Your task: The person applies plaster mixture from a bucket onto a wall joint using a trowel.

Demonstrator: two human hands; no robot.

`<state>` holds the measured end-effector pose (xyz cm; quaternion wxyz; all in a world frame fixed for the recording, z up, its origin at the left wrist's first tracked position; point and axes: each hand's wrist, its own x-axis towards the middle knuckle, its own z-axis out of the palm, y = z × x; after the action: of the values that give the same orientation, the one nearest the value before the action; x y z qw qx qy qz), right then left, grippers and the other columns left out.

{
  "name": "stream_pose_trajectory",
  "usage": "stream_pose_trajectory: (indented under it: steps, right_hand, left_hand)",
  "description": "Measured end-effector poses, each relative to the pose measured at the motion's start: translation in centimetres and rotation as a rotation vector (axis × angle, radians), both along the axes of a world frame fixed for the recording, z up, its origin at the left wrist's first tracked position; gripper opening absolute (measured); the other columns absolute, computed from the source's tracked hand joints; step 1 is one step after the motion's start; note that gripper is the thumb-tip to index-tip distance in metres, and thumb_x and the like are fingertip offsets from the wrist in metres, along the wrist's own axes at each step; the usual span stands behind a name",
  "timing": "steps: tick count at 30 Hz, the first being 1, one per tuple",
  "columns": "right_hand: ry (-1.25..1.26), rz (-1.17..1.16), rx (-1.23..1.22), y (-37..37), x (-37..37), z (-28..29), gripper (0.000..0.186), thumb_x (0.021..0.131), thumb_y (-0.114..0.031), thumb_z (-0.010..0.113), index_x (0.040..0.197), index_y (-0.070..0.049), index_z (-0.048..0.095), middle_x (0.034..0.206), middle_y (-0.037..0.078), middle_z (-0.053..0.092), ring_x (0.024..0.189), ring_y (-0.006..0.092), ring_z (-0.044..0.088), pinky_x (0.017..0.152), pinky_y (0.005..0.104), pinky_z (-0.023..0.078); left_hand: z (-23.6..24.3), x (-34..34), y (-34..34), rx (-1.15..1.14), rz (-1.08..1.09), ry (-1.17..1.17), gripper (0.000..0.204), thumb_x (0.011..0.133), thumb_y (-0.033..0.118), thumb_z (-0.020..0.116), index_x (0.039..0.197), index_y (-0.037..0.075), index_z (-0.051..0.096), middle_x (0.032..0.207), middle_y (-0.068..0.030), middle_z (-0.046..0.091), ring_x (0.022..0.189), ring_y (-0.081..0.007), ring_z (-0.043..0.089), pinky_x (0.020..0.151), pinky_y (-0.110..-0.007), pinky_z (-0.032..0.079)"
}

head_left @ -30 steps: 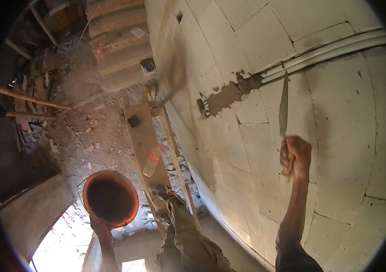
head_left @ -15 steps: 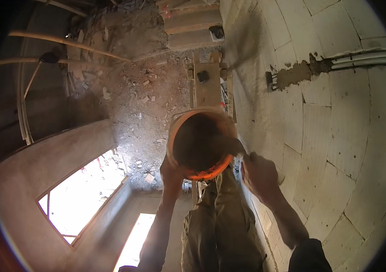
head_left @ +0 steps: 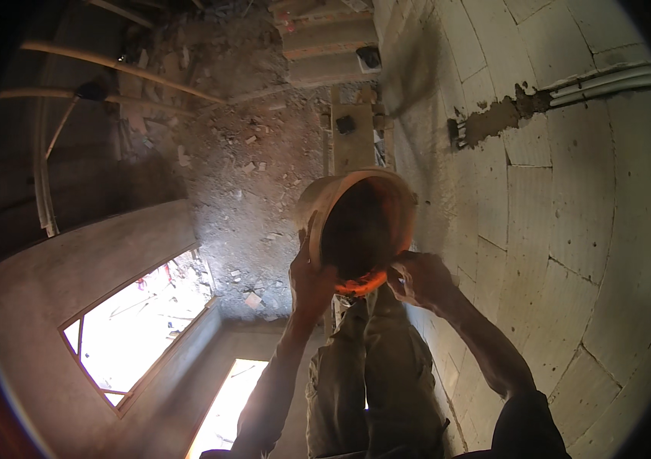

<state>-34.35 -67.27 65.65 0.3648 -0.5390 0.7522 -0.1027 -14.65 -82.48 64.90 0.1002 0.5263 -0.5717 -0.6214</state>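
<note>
I hold an orange-tinted plastic bucket point(head_left: 312, 205) up in front of my legs, its mouth tilted toward me. Its inside is dark, and light glows orange through the lower rim. My left hand point(head_left: 314, 284) is closed on the bucket's left side, fingers along the outer wall. At the lower right rim, my right hand point(head_left: 423, 280) is closed around the handle of a trowel; the hand and bucket hide most of the tool. What lies in the bucket is too dark to make out.
At my right stands a pale block wall point(head_left: 524, 222) with conduits point(head_left: 608, 88) in a mortar-patched groove. Beyond the bucket is a plank platform point(head_left: 353, 145) bearing a dark object point(head_left: 346, 124). Rubble point(head_left: 253, 153) covers the floor far below; wooden poles point(head_left: 123, 71) cross the upper left.
The bucket has shifted right and tipped further, with my left hand moving along. My right hand has come left to the rim, and the trowel blade seen before is now hidden.
</note>
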Motion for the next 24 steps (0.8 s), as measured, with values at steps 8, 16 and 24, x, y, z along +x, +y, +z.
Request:
stream_pose_trajectory:
  steps: [8,16,24]
  right_hand:
    - [-0.417,-0.255,-0.049,1.1,-0.1,-1.7,0.018,0.094,-0.024,0.075,0.099,-0.007,0.078,0.085,0.013,0.076,0.075,0.0304,0.075,0.069,0.0408,0.059]
    - [-0.262,-0.245,-0.18,3.2,-2.8,2.2,0.027,0.093,-0.025,0.078,0.111,-0.005,0.076,0.09,0.017,0.075,0.079,0.0359,0.073,0.073,0.0448,0.06]
    - [-0.812,-0.589,0.006,2.3,-11.8,4.0,0.019,0.096,-0.022,0.078,0.1,-0.003,0.078,0.072,0.005,0.069,0.059,0.0133,0.061,0.052,0.0306,0.047]
  left_hand:
    - [-0.6,-0.4,0.4,-0.113,-0.098,-0.031,0.074,0.079,-0.003,0.062,0.152,-0.002,0.048,0.135,-0.0231,0.061,0.111,-0.0284,0.069,0.091,-0.037,0.057]
    - [-4.5,2.8,-0.7,0.172,0.163,0.18,0.048,0.095,0.032,0.071,0.131,0.003,0.056,0.088,-0.0057,0.067,0.07,-0.0196,0.073,0.057,-0.035,0.066]
    - [-5.7,5.9,-3.5,0.127,0.399,-0.036,0.058,0.081,-0.004,0.057,0.138,0.006,0.057,0.098,-0.0019,0.064,0.069,-0.0102,0.063,0.054,-0.023,0.052]
